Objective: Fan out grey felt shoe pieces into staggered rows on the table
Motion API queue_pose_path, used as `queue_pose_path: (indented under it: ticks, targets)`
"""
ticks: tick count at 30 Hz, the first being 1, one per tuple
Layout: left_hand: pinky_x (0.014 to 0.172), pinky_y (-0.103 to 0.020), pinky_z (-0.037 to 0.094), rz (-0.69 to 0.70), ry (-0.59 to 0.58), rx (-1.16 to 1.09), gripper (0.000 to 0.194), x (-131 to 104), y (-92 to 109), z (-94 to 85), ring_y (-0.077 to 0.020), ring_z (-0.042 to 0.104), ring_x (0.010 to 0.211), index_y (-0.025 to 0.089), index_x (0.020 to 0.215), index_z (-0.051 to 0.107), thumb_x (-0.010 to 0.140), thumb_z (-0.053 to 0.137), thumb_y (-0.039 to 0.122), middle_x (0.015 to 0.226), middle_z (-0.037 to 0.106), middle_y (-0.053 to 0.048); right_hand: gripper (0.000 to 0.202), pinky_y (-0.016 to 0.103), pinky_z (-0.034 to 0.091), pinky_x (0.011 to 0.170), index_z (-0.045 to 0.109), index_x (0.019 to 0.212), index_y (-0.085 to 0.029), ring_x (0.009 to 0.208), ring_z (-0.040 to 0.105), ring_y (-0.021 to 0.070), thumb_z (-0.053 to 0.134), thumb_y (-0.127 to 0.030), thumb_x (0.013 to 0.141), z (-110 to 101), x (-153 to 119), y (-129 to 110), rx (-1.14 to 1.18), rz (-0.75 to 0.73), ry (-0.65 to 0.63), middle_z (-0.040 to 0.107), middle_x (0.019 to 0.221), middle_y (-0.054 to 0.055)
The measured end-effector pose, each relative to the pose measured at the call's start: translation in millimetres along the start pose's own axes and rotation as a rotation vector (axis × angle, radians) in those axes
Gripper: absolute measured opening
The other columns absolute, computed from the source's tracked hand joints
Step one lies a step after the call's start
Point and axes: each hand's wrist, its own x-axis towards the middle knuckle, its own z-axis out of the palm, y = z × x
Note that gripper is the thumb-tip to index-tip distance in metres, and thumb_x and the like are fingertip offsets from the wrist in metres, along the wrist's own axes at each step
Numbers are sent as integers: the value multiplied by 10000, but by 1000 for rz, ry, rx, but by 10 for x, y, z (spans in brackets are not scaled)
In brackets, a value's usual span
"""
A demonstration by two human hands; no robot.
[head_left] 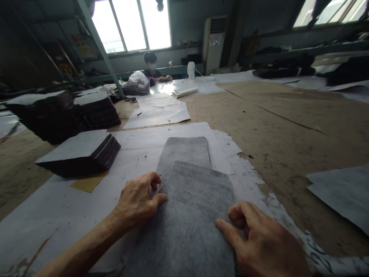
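Note:
A fanned stack of grey felt-like sheets [190, 215] lies in front of me, its far edges stepped one behind another. My left hand [138, 196] is closed at the left edge of these sheets, thumb on top and fingers curled. At the right edge my right hand [256, 234] is closed too, its thumb lying over the top sheet and the other fingers bent at the side. Under the far end of the fanned stack, a second set of grey sheets [186, 150] with rounded corners rests on white paper [135, 142].
To the left stands a thick block of dark sheets [77, 154] on a tan card piece [89, 182], with taller dark stacks [54, 115] behind. A loose grey sheet [343, 192] lies right on the brown tabletop [276, 127]. A masked person [151, 69] sits at the far side.

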Motion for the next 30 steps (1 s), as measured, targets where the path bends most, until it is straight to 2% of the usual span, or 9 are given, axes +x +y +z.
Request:
queue_pose_path:
  ticks: [3,5,9,11,14,18,23,27,30]
  targets:
    - [679,-315,376,-13,44,-16,276,-18,-46,46,-169,525,729,220,921,505,679,578,330,819,571,12,205,267,408,421,494,685,-238,479,581,157,603,-410,655,16,-23,36,-24,-89,113,601,587,-26]
    - [688,-328,393,48,134,7,292,-43,-84,90,-179,529,758,212,945,489,689,584,314,850,566,-1,211,260,418,403,491,712,-234,471,586,154,610,-398,655,26,-27,53,-47,-144,158,602,593,-26]
    - [732,-385,407,370,418,167,204,-138,-113,171,-213,524,830,194,926,503,732,565,200,881,574,-37,205,257,442,411,492,789,-230,500,601,152,581,-390,696,41,-38,59,-98,-223,237,606,635,-22]
    - [740,-390,417,544,501,195,184,-218,-63,193,-204,533,823,191,921,526,757,515,108,877,597,-39,189,257,457,426,500,815,-227,518,610,149,565,-374,715,47,-47,54,-100,-252,248,614,661,-19]
    - [799,-397,451,744,429,156,289,-384,78,205,-189,561,861,174,1048,530,786,459,73,973,630,-52,168,257,472,449,517,818,-222,546,621,148,569,-346,718,53,-55,46,-80,-267,241,626,685,-18]
    - [863,-435,494,887,189,254,404,-584,193,237,-259,550,1042,131,1157,520,795,519,311,1164,592,-102,177,259,462,445,558,790,-217,528,611,146,627,-327,669,19,-26,45,-23,-225,203,627,669,-30]
    - [846,-453,513,924,207,380,447,-637,145,285,-274,526,1108,130,1190,521,836,454,395,1211,561,-104,64,239,443,534,620,704,-242,581,592,123,593,-298,721,-86,152,8,158,-217,79,618,674,-40]
    - [863,-456,499,916,210,387,448,-629,150,293,-272,531,1103,139,1189,527,831,458,399,1207,562,-99,104,224,414,609,644,721,-245,661,576,114,549,-225,757,-79,337,-80,225,-302,-186,624,735,-25]
    - [867,-440,499,920,209,385,436,-635,162,291,-261,540,1093,143,1170,545,829,460,402,1196,569,-86,99,220,394,619,617,642,-232,671,565,112,572,-216,729,-33,405,-121,259,-257,-305,621,723,-38]
